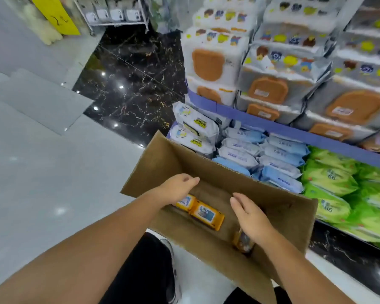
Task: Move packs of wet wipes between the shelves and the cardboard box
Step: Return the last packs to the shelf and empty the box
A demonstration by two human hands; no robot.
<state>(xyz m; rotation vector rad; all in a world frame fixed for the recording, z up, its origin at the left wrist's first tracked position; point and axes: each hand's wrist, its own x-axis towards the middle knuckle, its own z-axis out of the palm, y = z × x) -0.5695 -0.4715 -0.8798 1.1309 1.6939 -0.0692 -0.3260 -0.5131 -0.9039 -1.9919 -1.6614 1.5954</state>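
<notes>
An open cardboard box point(173, 159) stands on the floor in front of the shelves. On its bottom lie two orange wet-wipe packs point(207, 213) side by side, and a third orange pack point(242, 241) stands on end near the right wall. My left hand point(176, 189) hovers open above the left pack, holding nothing. Inside the box, my right hand point(249, 216) is open too, just above the upright pack and partly hiding it.
The lower shelf holds white-and-yellow packs point(194, 130), blue packs point(270, 154) and green packs point(338, 183). Stacked above are white packs with orange lids point(208, 64). My black trouser leg and shoe point(160, 270) are beside the box. Grey and black marble floor lies to the left.
</notes>
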